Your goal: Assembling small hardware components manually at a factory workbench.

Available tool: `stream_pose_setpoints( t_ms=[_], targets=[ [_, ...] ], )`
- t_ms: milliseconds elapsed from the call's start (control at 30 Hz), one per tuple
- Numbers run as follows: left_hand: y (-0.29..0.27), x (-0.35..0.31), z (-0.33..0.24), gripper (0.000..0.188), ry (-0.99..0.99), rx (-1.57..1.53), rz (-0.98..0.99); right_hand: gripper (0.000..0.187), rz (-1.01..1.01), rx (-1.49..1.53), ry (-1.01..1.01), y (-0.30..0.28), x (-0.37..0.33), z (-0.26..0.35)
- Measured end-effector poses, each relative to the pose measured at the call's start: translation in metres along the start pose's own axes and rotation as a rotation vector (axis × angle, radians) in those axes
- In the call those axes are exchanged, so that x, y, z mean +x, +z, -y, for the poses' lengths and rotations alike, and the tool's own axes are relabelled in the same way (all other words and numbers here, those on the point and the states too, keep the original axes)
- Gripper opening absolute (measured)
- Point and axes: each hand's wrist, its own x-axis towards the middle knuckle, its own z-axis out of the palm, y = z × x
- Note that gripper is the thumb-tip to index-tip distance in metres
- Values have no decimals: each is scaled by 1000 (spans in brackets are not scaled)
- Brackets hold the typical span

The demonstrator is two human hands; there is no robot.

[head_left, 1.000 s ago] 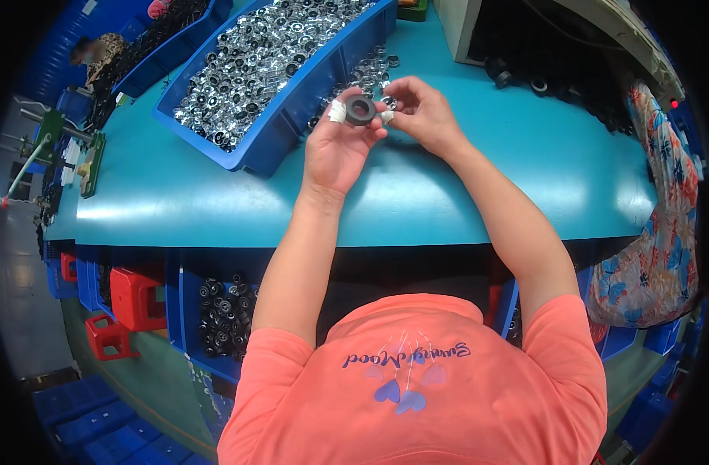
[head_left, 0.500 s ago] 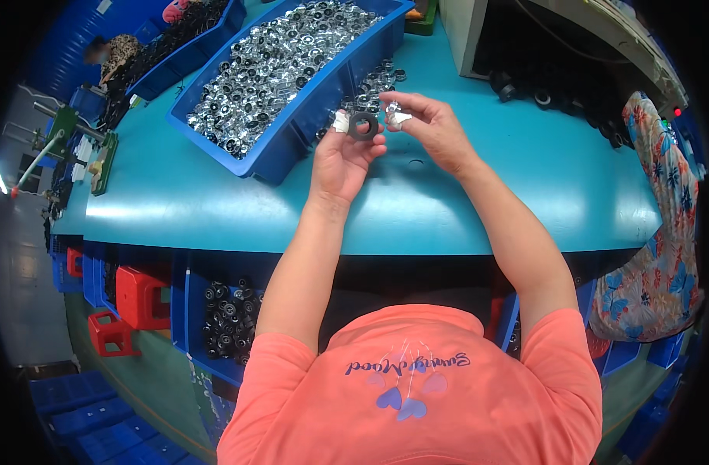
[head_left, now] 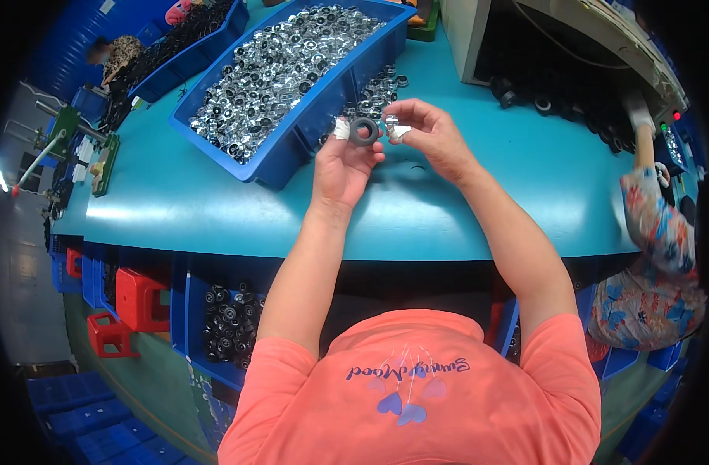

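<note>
My left hand [head_left: 343,167] is closed on a black ring [head_left: 363,142], pinched by its rim with the hole turned up toward me. Just to its right, my right hand [head_left: 438,147] grips a small shiny silver piece [head_left: 391,122] between thumb and fingertips; its exact kind is too small to make out. Ring and piece are close but apart. White tape wraps both thumbs. Beyond my hands, loose shiny round parts [head_left: 381,87] lie on the turquoise table [head_left: 447,225] against a blue bin [head_left: 288,147] heaped with more of them.
At the right, a co-worker's floral sleeve [head_left: 653,213] and gloved hand [head_left: 638,112] reach toward a pale open-fronted box [head_left: 467,43] with black rings at its mouth. A green hand press [head_left: 102,163] stands at the left. Red stools [head_left: 141,298] are below the table.
The co-worker's arm at the right has swung forward toward the pale box. My right hand has dipped slightly, and the black ring has tilted a little in my left.
</note>
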Motion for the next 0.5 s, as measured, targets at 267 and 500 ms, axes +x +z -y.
stream_pose_setpoints(
  t_ms=[267, 500],
  targets=[
    [4, -1, -2, 38, 1, -64, 15, 40, -3, 19, 0, -2, 1, -2],
    [4, -1, -2, 30, -3, -30, -9, 41, 10, -4, 2, -3, 2, 0]
  ],
)
